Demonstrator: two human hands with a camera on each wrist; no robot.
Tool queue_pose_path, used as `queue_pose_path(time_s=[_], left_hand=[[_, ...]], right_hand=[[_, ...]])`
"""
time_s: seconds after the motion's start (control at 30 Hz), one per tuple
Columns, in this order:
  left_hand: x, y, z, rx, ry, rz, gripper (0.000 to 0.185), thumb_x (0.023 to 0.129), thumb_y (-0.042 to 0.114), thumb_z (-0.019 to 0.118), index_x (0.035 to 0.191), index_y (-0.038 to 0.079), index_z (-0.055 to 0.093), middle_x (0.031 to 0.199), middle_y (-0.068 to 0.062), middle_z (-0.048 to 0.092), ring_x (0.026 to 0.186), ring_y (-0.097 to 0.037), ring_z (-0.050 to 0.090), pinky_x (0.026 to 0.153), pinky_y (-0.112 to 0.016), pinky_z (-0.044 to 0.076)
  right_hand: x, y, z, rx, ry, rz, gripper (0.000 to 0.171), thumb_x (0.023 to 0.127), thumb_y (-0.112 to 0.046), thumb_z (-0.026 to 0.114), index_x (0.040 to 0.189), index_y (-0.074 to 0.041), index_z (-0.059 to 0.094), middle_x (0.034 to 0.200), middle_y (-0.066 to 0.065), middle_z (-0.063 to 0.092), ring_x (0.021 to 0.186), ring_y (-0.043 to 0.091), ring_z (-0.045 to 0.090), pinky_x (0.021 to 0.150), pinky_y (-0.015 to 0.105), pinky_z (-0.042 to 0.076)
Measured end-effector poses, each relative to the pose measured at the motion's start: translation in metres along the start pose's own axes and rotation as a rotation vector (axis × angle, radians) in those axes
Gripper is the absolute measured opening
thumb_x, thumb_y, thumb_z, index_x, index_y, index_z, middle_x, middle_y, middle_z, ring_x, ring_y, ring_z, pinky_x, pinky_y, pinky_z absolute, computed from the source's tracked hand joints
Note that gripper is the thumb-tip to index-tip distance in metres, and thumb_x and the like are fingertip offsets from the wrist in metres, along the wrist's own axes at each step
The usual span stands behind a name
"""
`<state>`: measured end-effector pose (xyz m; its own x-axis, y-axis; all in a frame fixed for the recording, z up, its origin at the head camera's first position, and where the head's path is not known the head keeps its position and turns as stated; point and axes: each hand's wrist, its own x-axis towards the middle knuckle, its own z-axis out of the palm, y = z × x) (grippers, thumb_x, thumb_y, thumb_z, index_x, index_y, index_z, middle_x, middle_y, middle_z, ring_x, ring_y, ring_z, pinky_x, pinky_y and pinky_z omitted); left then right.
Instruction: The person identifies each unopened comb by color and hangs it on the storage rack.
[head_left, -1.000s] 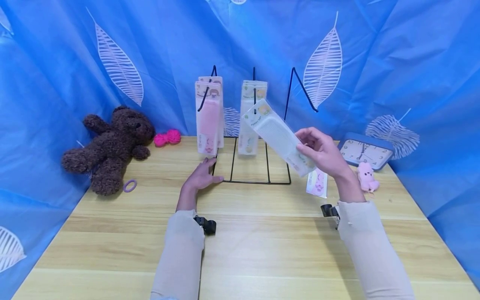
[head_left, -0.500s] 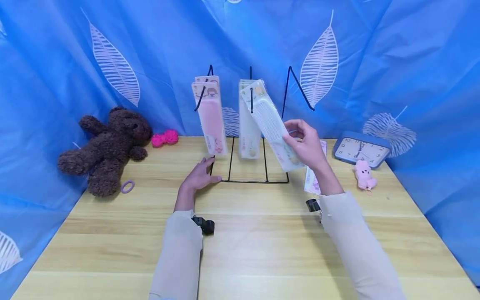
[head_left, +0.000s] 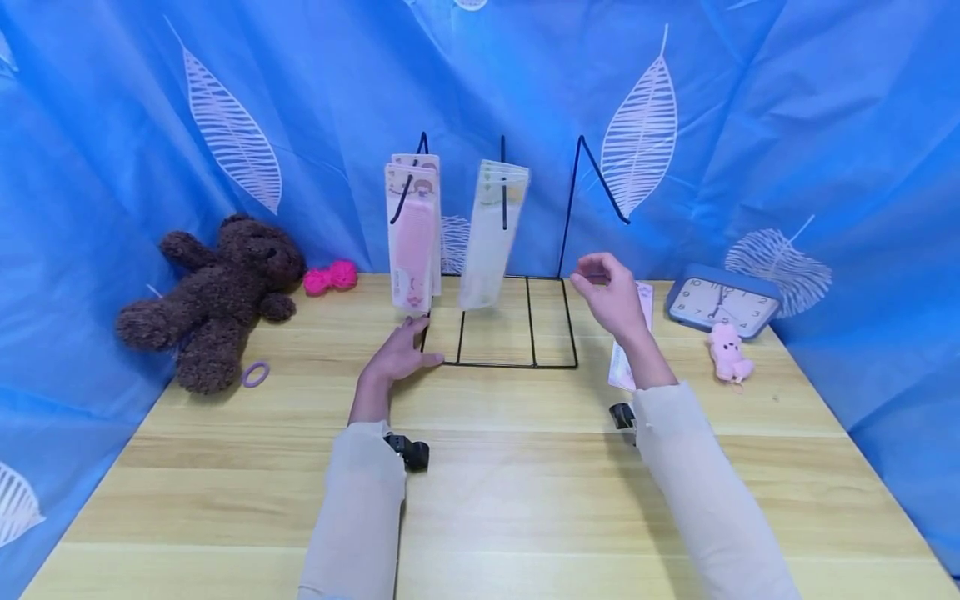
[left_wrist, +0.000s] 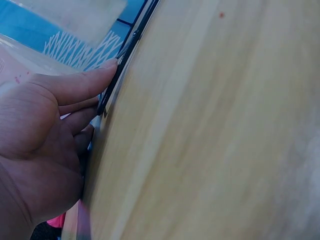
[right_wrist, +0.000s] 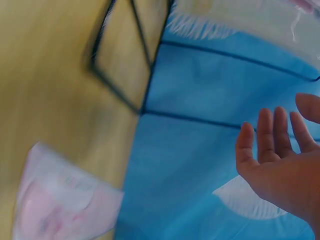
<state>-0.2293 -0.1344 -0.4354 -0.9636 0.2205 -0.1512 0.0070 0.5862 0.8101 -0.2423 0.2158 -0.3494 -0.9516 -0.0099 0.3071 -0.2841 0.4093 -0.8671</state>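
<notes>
I am pressing my left hand (head_left: pixel 401 354) flat on the front corner of the wire rack (head_left: pixel 498 321), my empty right hand (head_left: pixel 611 293) hovering relaxed beside it, while the white comb packet (head_left: pixel 491 237), probably light, slick and floppy, best pinched at its stiff header card, is hanging from the rack's middle hook.

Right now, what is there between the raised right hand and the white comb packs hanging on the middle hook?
In the head view, only the rack's empty right hook and blue curtain behind; the right hand hangs apart from the white comb packs.
</notes>
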Motion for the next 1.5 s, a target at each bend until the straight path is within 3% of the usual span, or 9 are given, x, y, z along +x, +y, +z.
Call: queue_pose_path(time_s=[0.17, 0.3, 0.53, 0.77, 0.93, 1.17, 1.3, 1.4, 1.5], left_hand=[[0.001, -0.001, 0.0, -0.003, 0.005, 0.034, 0.087, 0.09, 0.017, 0.076, 0.161, 0.008, 0.026, 0.168, -0.019, 0.005, 0.153, -0.04, 0.0, 0.121, -0.06, 0.005], [0.001, 0.001, 0.0, -0.011, -0.001, 0.002, 0.088, 0.09, 0.019, 0.076, 0.161, 0.009, 0.026, 0.169, -0.019, 0.003, 0.154, -0.04, 0.0, 0.122, -0.059, 0.005], [0.001, 0.001, 0.0, -0.012, -0.013, -0.035, 0.087, 0.091, 0.02, 0.075, 0.162, 0.008, 0.024, 0.168, -0.02, 0.0, 0.154, -0.039, -0.001, 0.122, -0.057, 0.005], [-0.001, 0.001, -0.001, -0.015, -0.009, -0.03, 0.088, 0.091, 0.018, 0.075, 0.161, 0.007, 0.024, 0.168, -0.022, 0.0, 0.154, -0.038, -0.001, 0.123, -0.055, 0.005], [-0.002, 0.002, -0.001, -0.025, 0.002, 0.005, 0.088, 0.09, 0.016, 0.076, 0.161, 0.009, 0.025, 0.168, -0.02, 0.001, 0.154, -0.04, 0.0, 0.122, -0.059, 0.005], [0.0, 0.002, 0.0, -0.027, 0.0, -0.005, 0.087, 0.09, 0.016, 0.076, 0.161, 0.009, 0.027, 0.169, -0.018, 0.001, 0.153, -0.041, -0.001, 0.122, -0.059, 0.005], [-0.001, 0.003, -0.001, -0.025, -0.006, -0.031, 0.086, 0.091, 0.017, 0.075, 0.161, 0.008, 0.027, 0.169, -0.018, -0.001, 0.153, -0.041, -0.003, 0.122, -0.059, 0.005], [-0.001, 0.003, -0.001, -0.032, -0.005, -0.026, 0.086, 0.091, 0.017, 0.075, 0.161, 0.008, 0.026, 0.169, -0.019, 0.0, 0.154, -0.04, -0.002, 0.122, -0.059, 0.005], [-0.001, 0.002, 0.0, -0.032, -0.004, -0.023, 0.087, 0.09, 0.016, 0.075, 0.161, 0.007, 0.026, 0.169, -0.019, 0.001, 0.154, -0.038, -0.001, 0.122, -0.058, 0.005]], right_hand=[[-0.007, 0.034, -0.027, -0.124, -0.135, 0.161, 0.044, 0.1, -0.018, 0.064, 0.136, 0.005, 0.053, 0.135, 0.024, 0.055, 0.125, 0.039, 0.053, 0.104, 0.05, 0.046], [-0.012, 0.059, -0.054, -0.197, -0.18, 0.304, 0.056, 0.099, -0.021, 0.066, 0.143, 0.007, 0.045, 0.144, 0.03, 0.046, 0.132, 0.045, 0.045, 0.109, 0.056, 0.04], [-0.016, 0.083, -0.083, -0.371, -0.25, 0.504, 0.089, 0.093, -0.045, 0.071, 0.148, 0.011, 0.03, 0.147, 0.038, 0.035, 0.133, 0.052, 0.038, 0.111, 0.061, 0.035], [-0.016, 0.089, -0.082, -0.44, -0.268, 0.528, 0.103, 0.085, -0.048, 0.079, 0.151, 0.01, 0.024, 0.141, 0.035, 0.04, 0.121, 0.046, 0.045, 0.105, 0.059, 0.041], [-0.013, 0.092, -0.078, -0.451, -0.288, 0.545, 0.112, 0.08, -0.045, 0.085, 0.154, 0.009, 0.02, 0.147, 0.036, 0.035, 0.123, 0.044, 0.042, 0.109, 0.059, 0.038], [-0.015, 0.087, -0.073, -0.568, -0.317, 0.532, 0.116, 0.079, -0.043, 0.085, 0.154, 0.013, 0.016, 0.143, 0.038, 0.038, 0.111, 0.044, 0.047, 0.097, 0.054, 0.045], [-0.016, 0.086, -0.073, -0.578, -0.286, 0.566, 0.113, 0.08, -0.038, 0.085, 0.155, 0.01, 0.016, 0.145, 0.038, 0.037, 0.112, 0.044, 0.047, 0.101, 0.056, 0.043], [-0.016, 0.087, -0.074, -0.532, -0.258, 0.594, 0.115, 0.082, -0.03, 0.084, 0.158, 0.007, 0.006, 0.149, 0.038, 0.033, 0.107, 0.043, 0.05, 0.098, 0.053, 0.044], [-0.016, 0.086, -0.075, -0.504, -0.253, 0.62, 0.117, 0.084, -0.027, 0.082, 0.158, 0.006, -0.002, 0.156, 0.038, 0.023, 0.12, 0.048, 0.047, 0.107, 0.056, 0.038]])
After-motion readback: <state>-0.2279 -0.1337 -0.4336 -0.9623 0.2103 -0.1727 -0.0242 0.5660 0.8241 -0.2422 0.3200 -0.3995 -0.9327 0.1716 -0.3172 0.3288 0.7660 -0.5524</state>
